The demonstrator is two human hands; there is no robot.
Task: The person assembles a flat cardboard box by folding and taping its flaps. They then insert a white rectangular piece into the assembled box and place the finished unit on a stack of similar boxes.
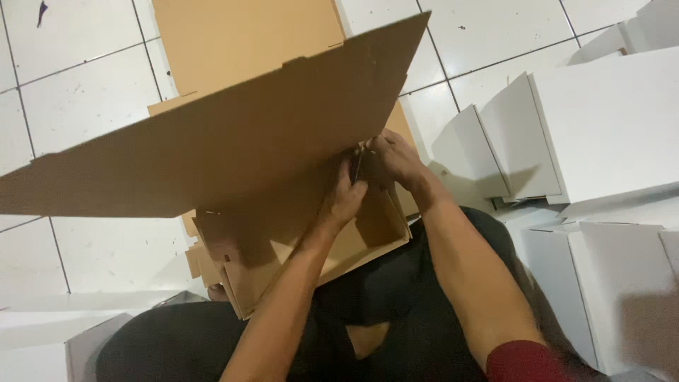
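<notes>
A brown cardboard box (247, 247) rests on my lap, half folded, its big lid flap (212, 141) raised over it and hiding most of the inside. My left hand (344, 199) reaches into the box and grips a side wall flap near the right corner. My right hand (393, 161) pinches the same corner from outside, fingers closed on the cardboard edge just under the lid. Both hands almost touch each other.
Flat brown cardboard sheets (240, 35) lie on the white tiled floor (78, 92) ahead. Folded white boxes (601, 120) are stacked at the right, with more white boxes (42, 332) at the lower left. My legs in dark trousers (396, 297) fill the bottom.
</notes>
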